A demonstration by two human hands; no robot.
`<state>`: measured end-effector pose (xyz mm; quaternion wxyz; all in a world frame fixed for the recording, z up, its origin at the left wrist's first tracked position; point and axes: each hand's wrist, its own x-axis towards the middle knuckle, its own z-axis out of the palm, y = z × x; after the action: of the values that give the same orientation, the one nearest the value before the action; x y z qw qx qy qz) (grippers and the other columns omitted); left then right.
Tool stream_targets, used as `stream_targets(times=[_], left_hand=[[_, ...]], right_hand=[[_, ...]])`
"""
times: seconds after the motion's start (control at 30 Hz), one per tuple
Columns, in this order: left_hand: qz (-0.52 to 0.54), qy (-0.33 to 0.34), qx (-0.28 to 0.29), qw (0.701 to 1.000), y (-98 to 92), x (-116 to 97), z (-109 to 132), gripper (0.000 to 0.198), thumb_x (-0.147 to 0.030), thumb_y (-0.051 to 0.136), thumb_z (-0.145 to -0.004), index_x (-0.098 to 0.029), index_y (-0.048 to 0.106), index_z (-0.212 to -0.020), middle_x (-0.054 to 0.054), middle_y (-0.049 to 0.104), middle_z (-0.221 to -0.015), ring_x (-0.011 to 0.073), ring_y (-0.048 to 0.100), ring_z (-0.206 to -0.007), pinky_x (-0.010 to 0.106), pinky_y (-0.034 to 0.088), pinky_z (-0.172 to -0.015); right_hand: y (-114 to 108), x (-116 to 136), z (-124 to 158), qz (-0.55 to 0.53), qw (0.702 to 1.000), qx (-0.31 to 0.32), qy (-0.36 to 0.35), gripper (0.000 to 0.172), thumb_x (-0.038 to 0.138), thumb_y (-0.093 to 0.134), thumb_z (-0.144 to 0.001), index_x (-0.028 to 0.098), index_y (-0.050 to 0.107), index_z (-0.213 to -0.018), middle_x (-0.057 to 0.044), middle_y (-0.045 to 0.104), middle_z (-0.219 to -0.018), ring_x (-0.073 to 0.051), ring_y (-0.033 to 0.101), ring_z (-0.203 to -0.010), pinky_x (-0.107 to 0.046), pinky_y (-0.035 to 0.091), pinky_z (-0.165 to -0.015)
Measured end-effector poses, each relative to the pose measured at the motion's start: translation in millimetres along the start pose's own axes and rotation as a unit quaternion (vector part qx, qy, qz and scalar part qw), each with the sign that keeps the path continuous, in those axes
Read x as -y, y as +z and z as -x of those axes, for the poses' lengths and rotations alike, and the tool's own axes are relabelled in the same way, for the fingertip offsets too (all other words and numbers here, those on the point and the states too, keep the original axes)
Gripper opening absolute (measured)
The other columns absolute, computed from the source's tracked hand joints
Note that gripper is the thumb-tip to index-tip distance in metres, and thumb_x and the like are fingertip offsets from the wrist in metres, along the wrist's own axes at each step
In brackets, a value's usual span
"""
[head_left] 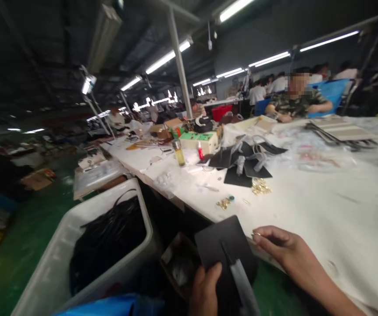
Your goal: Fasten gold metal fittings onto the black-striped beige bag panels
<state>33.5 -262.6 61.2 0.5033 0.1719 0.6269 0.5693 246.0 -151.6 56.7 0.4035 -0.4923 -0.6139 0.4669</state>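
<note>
My left hand (205,287) grips a flat black panel (213,237) with rounded corners, held below the table edge. A dark strap partly wrapped in pale plastic (241,281) lies along the panel. To its right, over the table edge, my right hand (283,245) pinches a tiny gold-coloured metal piece (256,234) between thumb and fingertips; its exact kind is too small to tell. On the table ahead lie two small piles of gold-coloured metal fittings (261,186). Behind them are several black panels (238,175) with plastic-wrapped straps.
A white bin (143,193) with black material (110,245) stands at my left, beside a small open box (179,259). A bottle of yellowish liquid (178,153), a red bottle (200,151) and a green-topped device (198,139) stand on the table (307,206). A person (297,98) sits across.
</note>
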Motion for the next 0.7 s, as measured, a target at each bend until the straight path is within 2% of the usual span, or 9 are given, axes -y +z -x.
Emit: stream_targets(times=[0.13,0.27,0.37,0.53,0.7], left_hand=[[-0.067,0.037,0.04,0.996,17.0,12.7,-1.0,0.048,-0.051,0.083,-0.078,-0.014,0.079,-0.109,0.013,0.078,-0.12,0.0392,0.063,-0.129,0.047,0.046,-0.117],[-0.149,0.082,0.098,0.981,25.3,12.5,7.0,0.038,-0.049,0.08,-0.079,-0.017,0.081,-0.098,0.012,0.08,-0.116,0.0388,0.062,-0.13,0.045,0.049,-0.115],[-0.155,0.096,0.135,0.974,29.2,13.2,15.8,0.037,-0.05,0.076,-0.084,-0.018,0.081,-0.102,0.011,0.08,-0.116,0.0378,0.063,-0.129,0.044,0.05,-0.115],[-0.154,0.1,0.129,0.974,33.0,14.5,25.3,0.04,-0.048,0.079,-0.083,-0.016,0.081,-0.107,0.012,0.08,-0.116,0.0378,0.064,-0.128,0.043,0.048,-0.115],[-0.152,0.102,0.12,0.976,34.4,18.6,30.9,0.044,-0.05,0.079,-0.083,-0.016,0.081,-0.11,0.013,0.077,-0.124,0.0385,0.062,-0.13,0.043,0.046,-0.118]], right_hand=[[8.1,7.2,37.6,-0.065,0.997,-0.044,-0.01,0.037,0.06,0.076,-0.084,0.023,0.079,-0.086,-0.003,0.076,-0.082,-0.022,0.071,-0.077,-0.028,0.057,-0.072],[7.4,4.7,53.4,-0.068,0.993,-0.076,-0.054,0.024,0.047,0.076,-0.09,0.024,0.08,-0.088,-0.003,0.078,-0.09,-0.02,0.072,-0.084,-0.028,0.056,-0.077],[6.9,4.5,57.7,-0.06,0.987,-0.083,-0.122,0.015,0.038,0.074,-0.095,0.025,0.079,-0.09,-0.002,0.076,-0.09,-0.018,0.071,-0.084,-0.028,0.055,-0.079],[7.4,7.4,61.7,-0.016,0.977,-0.083,-0.196,0.011,0.029,0.07,-0.099,0.025,0.078,-0.093,-0.002,0.076,-0.09,-0.017,0.071,-0.083,-0.028,0.055,-0.077],[6.2,8.5,66.7,0.037,0.973,-0.101,-0.206,0.013,0.027,0.067,-0.101,0.025,0.077,-0.093,-0.003,0.075,-0.09,-0.018,0.071,-0.082,-0.028,0.056,-0.074]])
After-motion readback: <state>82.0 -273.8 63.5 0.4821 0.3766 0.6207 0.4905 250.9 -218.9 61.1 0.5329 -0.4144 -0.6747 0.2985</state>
